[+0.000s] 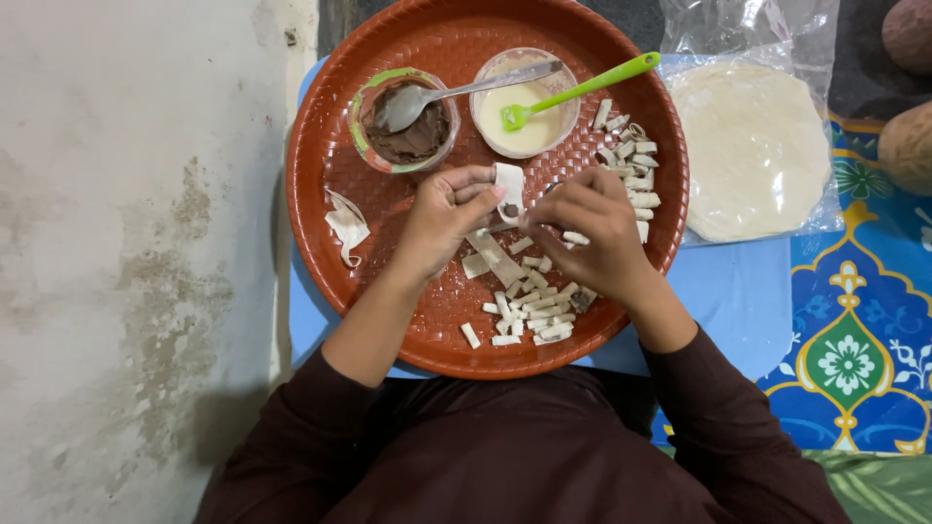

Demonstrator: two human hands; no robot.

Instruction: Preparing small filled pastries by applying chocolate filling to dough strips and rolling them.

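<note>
My left hand [439,221] and my right hand [592,233] meet over the middle of a round brown tray [330,126]. Between their fingertips is a small strip of white dough [509,184] with a dab of dark filling on it. The left thumb and fingers pinch the strip's left side; the right fingers close on its right side. Below the hands lies a pile of cut dough strips [534,311]. Rolled pieces [631,165] sit at the tray's right.
A cup of chocolate spread [413,141] with a metal spoon [456,95] and a cup of pale liquid [529,131] with a green brush [582,87] stand at the tray's far side. Dough scraps [347,228] lie left. Flat dough sheets in plastic [752,146] rest right.
</note>
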